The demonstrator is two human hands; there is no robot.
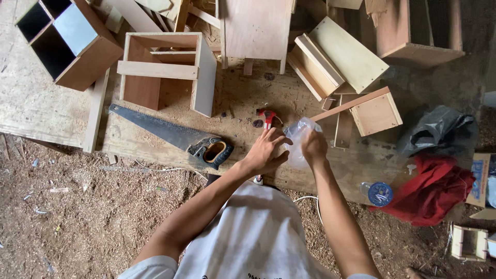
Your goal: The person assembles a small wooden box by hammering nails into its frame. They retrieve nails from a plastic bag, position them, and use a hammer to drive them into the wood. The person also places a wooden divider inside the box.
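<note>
I'm looking down on a workshop w/ a sawdust-covered floor [77, 206] and a rough plywood tabletop [243, 98] running across the view. Biggest pieces first: an open wooden box frame [165, 70] is sitting at the back left, w/ a dark cubby unit [67, 36] lying tilted beyond it, and loose boards and small box parts [336, 57] are piling up at the back right. A handsaw [170, 134] is lying flat btwn the frame and me, handle toward the hands. To the right a red cloth [434, 188] is hanging over the tabletop edge beside a dark plastic bag [439, 129], w/ a small blue round lid [381, 194] just next to the cloth.

The thing in hand is a small clear plastic bag [299, 142], sitting at the near edge of the tabletop, middle of view. My right hand [313, 145] is gripping it from above, fingers closed on the film. My left hand [266, 151] is touching its side w/ fingers loosely curled; can't tell if it's pinching the film. A red-headed hammer [267, 118] is lying just behind the left hand.

My read: keeping the bag low over the tabletop and opening the mouth slowly is best, so small contents aren't spilling into the sawdust.
</note>
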